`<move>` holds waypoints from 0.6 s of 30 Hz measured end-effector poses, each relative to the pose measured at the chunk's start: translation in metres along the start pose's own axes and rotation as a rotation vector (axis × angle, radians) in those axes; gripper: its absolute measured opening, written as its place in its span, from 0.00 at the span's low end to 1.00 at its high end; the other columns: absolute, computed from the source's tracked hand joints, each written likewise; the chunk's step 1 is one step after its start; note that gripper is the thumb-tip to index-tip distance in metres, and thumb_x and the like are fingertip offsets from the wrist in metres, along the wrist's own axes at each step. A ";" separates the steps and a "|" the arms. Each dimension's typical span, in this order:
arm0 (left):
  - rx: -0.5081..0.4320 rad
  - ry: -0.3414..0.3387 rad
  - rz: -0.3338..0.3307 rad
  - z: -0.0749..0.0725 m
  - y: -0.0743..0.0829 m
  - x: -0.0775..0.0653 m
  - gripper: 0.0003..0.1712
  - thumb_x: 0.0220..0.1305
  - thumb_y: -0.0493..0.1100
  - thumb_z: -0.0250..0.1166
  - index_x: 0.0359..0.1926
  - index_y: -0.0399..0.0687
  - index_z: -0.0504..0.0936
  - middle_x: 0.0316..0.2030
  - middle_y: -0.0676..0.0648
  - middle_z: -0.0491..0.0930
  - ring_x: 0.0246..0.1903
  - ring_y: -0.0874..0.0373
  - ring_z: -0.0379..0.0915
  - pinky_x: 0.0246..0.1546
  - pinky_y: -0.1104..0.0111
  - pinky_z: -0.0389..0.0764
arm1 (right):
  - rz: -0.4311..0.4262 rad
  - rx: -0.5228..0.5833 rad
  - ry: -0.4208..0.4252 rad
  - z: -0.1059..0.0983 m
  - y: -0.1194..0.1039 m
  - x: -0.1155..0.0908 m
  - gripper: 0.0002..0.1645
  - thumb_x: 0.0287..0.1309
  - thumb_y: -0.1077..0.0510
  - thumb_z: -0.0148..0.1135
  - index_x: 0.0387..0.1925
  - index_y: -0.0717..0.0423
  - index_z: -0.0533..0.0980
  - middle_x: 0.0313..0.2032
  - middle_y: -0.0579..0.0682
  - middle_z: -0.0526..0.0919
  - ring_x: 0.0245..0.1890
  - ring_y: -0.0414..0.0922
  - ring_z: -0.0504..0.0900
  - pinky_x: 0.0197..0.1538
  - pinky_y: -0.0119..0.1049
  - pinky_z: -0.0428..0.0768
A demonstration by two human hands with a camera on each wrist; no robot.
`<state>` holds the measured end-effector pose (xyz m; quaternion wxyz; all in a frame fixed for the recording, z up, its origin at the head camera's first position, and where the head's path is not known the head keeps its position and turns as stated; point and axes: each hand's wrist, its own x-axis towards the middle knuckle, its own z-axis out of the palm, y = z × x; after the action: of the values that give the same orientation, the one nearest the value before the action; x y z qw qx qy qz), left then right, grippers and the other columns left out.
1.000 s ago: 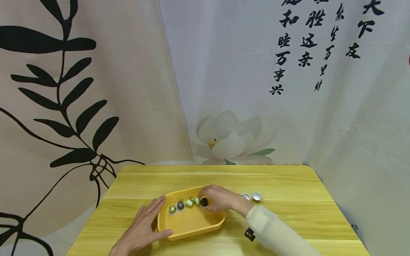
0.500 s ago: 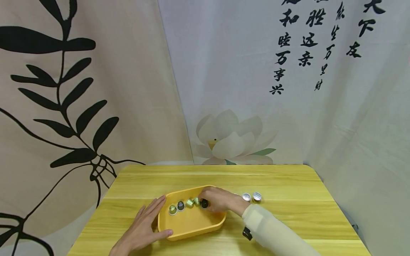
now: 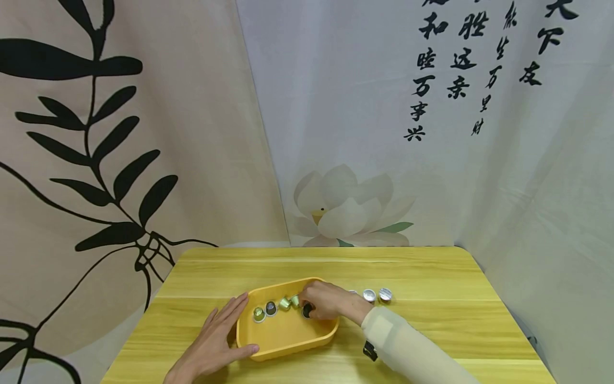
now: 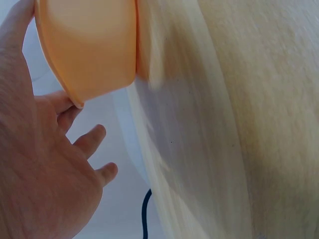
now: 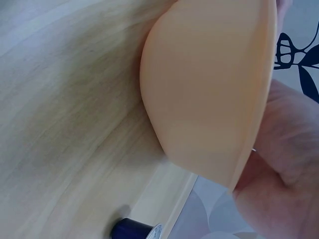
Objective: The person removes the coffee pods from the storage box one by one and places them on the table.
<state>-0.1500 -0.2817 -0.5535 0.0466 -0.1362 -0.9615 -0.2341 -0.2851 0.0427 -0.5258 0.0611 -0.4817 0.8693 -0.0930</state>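
A yellow tray (image 3: 283, 338) lies on the table with a row of coffee capsules along its far side. My left hand (image 3: 211, 341) rests against the tray's left end, fingers extended along the far-left rim and thumb on the near rim. My right hand (image 3: 331, 300) reaches inside over the right part, its curled fingers and thumb pinching a black capsule (image 3: 306, 311). To the left of it stand two light green capsules, one (image 3: 285, 304) in full view and one partly behind the fingers, a dark grey capsule (image 3: 271, 308) and an olive-green capsule (image 3: 259, 314).
Right of the tray, silver-lidded capsules (image 3: 369, 296) lie on the wooden table (image 3: 431, 325), one partly hidden behind my right wrist. A dark blue capsule (image 5: 130, 229) lies on its side near the tray in the right wrist view. Printed curtains hang behind the table.
The black capsule has shifted slightly toward the near side and tilted between the right fingers. My right forearm has moved a little left, uncovering more silver lids. My left hand stays put.
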 end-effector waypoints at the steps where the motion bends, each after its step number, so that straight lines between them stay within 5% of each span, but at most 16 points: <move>1: -0.001 -0.001 0.000 0.000 0.000 0.000 0.67 0.63 0.76 0.77 0.90 0.48 0.61 0.90 0.44 0.60 0.86 0.27 0.60 0.78 0.17 0.56 | -0.001 -0.001 -0.001 0.000 0.000 0.000 0.15 0.66 0.62 0.80 0.52 0.50 0.92 0.48 0.42 0.93 0.40 0.30 0.79 0.47 0.21 0.82; 18: -0.014 -0.008 0.001 -0.002 0.002 0.000 0.67 0.63 0.75 0.78 0.90 0.47 0.61 0.90 0.45 0.60 0.86 0.28 0.60 0.78 0.17 0.56 | 0.002 0.172 0.009 -0.004 0.000 -0.003 0.04 0.72 0.54 0.79 0.41 0.47 0.89 0.39 0.38 0.88 0.36 0.28 0.80 0.44 0.20 0.81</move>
<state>-0.1495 -0.2807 -0.5503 0.0418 -0.1380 -0.9600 -0.2402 -0.2843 0.0461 -0.5216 0.0984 -0.4735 0.8588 -0.1692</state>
